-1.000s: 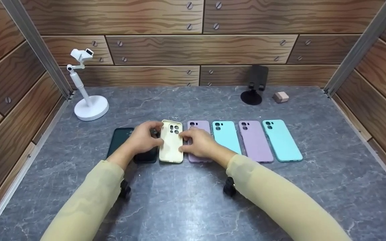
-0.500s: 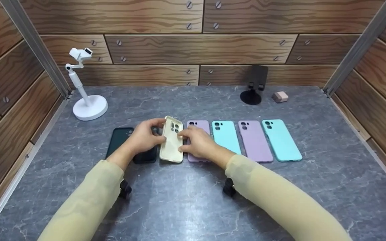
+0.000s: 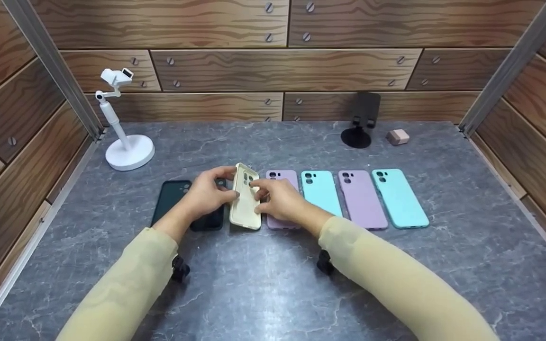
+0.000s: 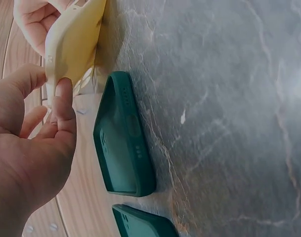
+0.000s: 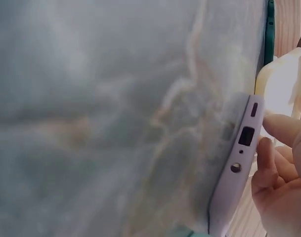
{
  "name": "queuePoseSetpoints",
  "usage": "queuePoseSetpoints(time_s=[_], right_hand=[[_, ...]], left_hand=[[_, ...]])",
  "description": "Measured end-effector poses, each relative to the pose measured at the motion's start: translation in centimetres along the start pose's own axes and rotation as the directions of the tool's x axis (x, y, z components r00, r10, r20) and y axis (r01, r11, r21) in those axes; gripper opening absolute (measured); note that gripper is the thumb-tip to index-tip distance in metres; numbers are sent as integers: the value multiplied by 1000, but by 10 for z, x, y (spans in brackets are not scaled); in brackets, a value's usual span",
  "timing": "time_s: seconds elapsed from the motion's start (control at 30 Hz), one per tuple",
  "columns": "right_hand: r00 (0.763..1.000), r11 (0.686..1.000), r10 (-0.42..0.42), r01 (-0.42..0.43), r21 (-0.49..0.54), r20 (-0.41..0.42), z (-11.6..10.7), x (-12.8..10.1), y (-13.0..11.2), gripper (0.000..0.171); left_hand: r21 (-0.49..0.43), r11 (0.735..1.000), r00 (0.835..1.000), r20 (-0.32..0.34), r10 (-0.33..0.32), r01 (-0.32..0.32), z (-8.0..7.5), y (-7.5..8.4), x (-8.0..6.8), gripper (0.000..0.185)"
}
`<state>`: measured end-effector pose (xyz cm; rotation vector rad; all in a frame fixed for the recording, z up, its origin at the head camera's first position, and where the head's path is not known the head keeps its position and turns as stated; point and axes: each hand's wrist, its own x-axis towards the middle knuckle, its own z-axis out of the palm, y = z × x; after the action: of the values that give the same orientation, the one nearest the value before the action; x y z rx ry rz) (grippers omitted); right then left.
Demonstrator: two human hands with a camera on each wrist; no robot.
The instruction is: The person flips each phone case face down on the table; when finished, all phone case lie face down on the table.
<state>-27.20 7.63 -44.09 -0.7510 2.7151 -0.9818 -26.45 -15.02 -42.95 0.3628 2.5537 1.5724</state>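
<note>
Two hands on one cream phone case [image 3: 246, 203], tipped up on its long edge above the grey stone table [image 3: 263, 284]. Left hand [image 3: 205, 195] pinching the case's left rim between thumb and fingers; right hand [image 3: 280, 201] gripping the opposite side, fingertips [image 3: 257, 188] near the camera cutout. Just left of the cream case, a dark green case [image 3: 173, 201] lying flat, partly under the left wrist. To the right, in a row: lilac case [image 3: 282, 182], teal case [image 3: 321, 192], second lilac case [image 3: 362, 199], second teal case [image 3: 399, 198]. Further back, a white stand [image 3: 126, 142], a black stand [image 3: 360, 121], and a small pink block [image 3: 397, 137] against the wooden wall [image 3: 282, 71].
</note>
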Motion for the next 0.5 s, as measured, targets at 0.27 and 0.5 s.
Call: queuePoseSetpoints(time_s=[0.27, 0.5], right_hand=[[985, 914, 119, -158, 375, 126, -13, 1, 5, 58], [955, 706, 161, -288, 647, 249, -22, 2, 10, 59]], left_hand=[[-87, 995, 998, 44, -34, 38, 1, 4, 1, 68], [-194, 979, 992, 120, -35, 58, 0, 4, 2, 74]])
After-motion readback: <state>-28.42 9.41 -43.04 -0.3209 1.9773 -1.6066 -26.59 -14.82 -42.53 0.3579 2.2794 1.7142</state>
